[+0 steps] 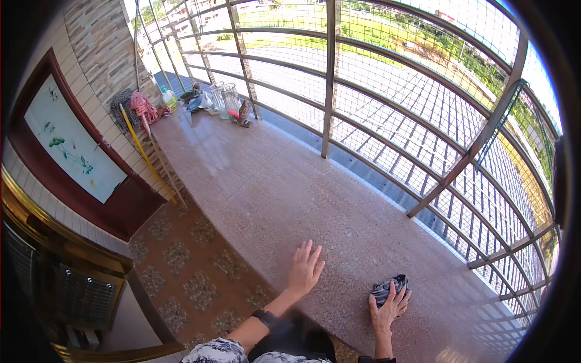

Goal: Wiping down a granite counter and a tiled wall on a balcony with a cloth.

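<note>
Below me is a long counter of speckled pinkish stone (281, 195). My right hand (389, 308) presses a crumpled black-and-grey cloth (391, 289) against its top, with the fingers spread over the cloth. To its left, my left hand (306, 270) is over the counter near the front edge, palm down and fingers apart, holding nothing. Whether that palm touches the stone is hard to tell. A dark band (265, 319) circles my left wrist.
Metal window bars with wire mesh (329, 81) run along the far edge. Glass vases (229, 100), an owl-like figurine (244, 114) and a pump bottle (169, 97) stand at the far end. Mops (144, 106) lean there beside a door (77, 140). Tiled floor (199, 286) lies left.
</note>
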